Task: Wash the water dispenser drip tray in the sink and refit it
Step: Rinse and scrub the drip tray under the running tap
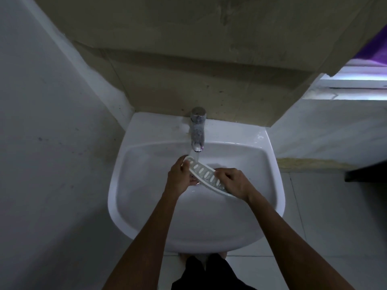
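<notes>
A long white slotted drip tray (206, 175) is held over the bowl of the white sink (146, 206), tilted, its far end under the water running from the chrome tap (198, 130). My left hand (181, 174) grips the tray's far left end with fingers curled round its edge. My right hand (232, 182) grips the near right end, fingers curled over the slotted face. The tray's near end is partly hidden behind my right hand.
The sink stands in a narrow corner between a white wall (52, 143) on the left and a beige tiled wall (188, 70) behind. A bright window ledge (356, 84) is at the upper right. A dark shelf edge (366, 174) juts in at the right.
</notes>
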The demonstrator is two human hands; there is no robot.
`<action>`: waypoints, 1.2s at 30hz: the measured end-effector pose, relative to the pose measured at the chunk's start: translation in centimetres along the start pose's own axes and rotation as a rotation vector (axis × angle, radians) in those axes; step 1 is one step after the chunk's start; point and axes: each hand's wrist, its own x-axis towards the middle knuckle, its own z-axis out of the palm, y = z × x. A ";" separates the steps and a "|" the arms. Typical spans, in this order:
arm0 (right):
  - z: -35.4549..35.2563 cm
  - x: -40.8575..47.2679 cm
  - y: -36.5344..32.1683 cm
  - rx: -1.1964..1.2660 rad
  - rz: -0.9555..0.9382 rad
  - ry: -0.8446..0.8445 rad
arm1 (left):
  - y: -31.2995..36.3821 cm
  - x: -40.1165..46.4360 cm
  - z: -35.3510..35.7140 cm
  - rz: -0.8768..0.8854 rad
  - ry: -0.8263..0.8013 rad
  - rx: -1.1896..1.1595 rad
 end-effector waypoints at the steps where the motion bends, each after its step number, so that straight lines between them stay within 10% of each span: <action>1: 0.0 0.0 0.1 -0.023 -0.008 0.009 | -0.2 0.1 0.0 0.009 0.017 0.027; 14: -1.6 0.6 0.3 -0.177 0.048 0.096 | -0.8 0.9 -0.5 -0.020 0.027 0.009; 36: -1.0 0.0 2.2 0.328 0.063 0.348 | -1.5 0.6 -0.2 -0.061 0.023 -0.234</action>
